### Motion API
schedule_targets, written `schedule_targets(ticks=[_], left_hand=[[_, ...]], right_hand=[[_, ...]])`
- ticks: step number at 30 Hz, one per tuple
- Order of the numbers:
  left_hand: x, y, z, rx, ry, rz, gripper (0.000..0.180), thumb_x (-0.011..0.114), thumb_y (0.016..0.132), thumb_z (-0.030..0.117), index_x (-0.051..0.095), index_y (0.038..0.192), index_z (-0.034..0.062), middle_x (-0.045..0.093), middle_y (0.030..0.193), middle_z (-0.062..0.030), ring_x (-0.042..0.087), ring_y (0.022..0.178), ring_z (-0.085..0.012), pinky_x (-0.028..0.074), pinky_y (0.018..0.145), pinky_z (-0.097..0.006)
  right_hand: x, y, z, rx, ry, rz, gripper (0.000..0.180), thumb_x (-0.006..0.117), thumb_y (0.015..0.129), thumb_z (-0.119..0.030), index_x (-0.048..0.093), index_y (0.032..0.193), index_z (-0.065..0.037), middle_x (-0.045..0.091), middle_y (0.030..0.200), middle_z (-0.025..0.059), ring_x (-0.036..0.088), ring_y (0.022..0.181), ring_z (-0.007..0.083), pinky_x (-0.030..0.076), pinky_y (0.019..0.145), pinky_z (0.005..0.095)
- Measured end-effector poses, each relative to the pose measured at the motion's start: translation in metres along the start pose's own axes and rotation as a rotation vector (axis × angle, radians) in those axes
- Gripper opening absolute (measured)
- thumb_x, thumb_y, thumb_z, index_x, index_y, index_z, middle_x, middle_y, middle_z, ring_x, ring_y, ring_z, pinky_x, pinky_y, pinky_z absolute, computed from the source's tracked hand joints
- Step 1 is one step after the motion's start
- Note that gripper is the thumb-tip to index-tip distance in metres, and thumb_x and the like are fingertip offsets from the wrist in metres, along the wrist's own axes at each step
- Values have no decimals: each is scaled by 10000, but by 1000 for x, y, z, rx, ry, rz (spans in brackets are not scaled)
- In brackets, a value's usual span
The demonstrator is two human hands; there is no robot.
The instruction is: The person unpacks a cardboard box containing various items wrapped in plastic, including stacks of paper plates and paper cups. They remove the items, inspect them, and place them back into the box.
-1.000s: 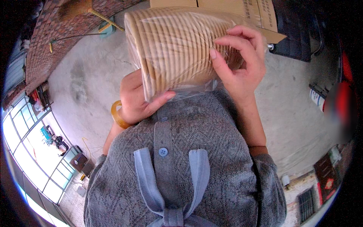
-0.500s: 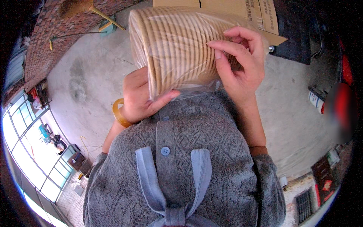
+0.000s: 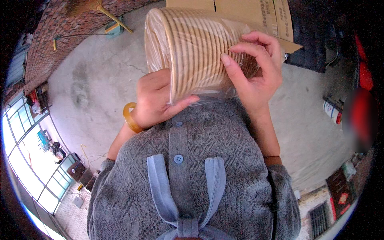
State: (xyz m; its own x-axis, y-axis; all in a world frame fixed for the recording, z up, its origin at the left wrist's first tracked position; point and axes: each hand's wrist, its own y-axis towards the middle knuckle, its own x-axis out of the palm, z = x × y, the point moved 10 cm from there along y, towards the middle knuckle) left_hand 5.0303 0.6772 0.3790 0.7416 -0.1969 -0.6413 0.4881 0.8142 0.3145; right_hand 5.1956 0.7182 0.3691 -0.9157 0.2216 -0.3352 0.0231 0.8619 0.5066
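A nested stack of kraft-brown paper bowls (image 3: 196, 44) lies on its side in a clear plastic bag (image 3: 158, 44), its wide mouth facing left. My left hand (image 3: 154, 90) grips the near lower edge of that mouth, thumb outside along the underside and fingers partly hidden behind the rim. On the right side of the stack is my right hand (image 3: 260, 66). Its thumb and index fingertips come close together in a loose pinch against the film-covered rims. Whether film is caught between them is hard to see. A yellow bangle (image 3: 131, 118) circles my left wrist.
A cardboard box (image 3: 280, 20) stands just beyond the stack, beside a black chair (image 3: 308, 48). Against the brick wall (image 3: 52, 40) at far left are a broom (image 3: 86, 7) and a dustpan (image 3: 116, 30). Concrete floor (image 3: 96, 72) spreads around me.
The wrapped stack has shifted slightly right and turned a little, showing more of its open mouth. My left hand moved with it; my right fingertips slid slightly along the rims.
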Motion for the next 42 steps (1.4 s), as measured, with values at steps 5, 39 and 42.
schedule_targets(ticks=[5,39,42], left_hand=[[-1,-2,1,11,28,-16,291,759,645,196,642,843,19,619,797,-119,596,631,-271,474,535,-340],[-3,-5,5,71,88,-23,310,746,666,237,637,888,48,584,728,-78,566,593,-260,456,507,-349],[-4,-5,6,81,94,-8,318,745,666,242,638,894,49,584,731,-76,565,592,-259,455,506,-350]], right_hand=[[2,2,-8,-16,2,3,218,748,603,-83,672,807,-104,556,927,68,526,826,204,431,705,293],[11,0,-30,-2,19,13,244,772,587,-116,662,804,-94,558,925,75,527,859,221,422,747,314],[12,1,-33,-11,-4,5,244,765,591,-112,661,811,-96,558,929,73,527,862,220,421,751,318]])
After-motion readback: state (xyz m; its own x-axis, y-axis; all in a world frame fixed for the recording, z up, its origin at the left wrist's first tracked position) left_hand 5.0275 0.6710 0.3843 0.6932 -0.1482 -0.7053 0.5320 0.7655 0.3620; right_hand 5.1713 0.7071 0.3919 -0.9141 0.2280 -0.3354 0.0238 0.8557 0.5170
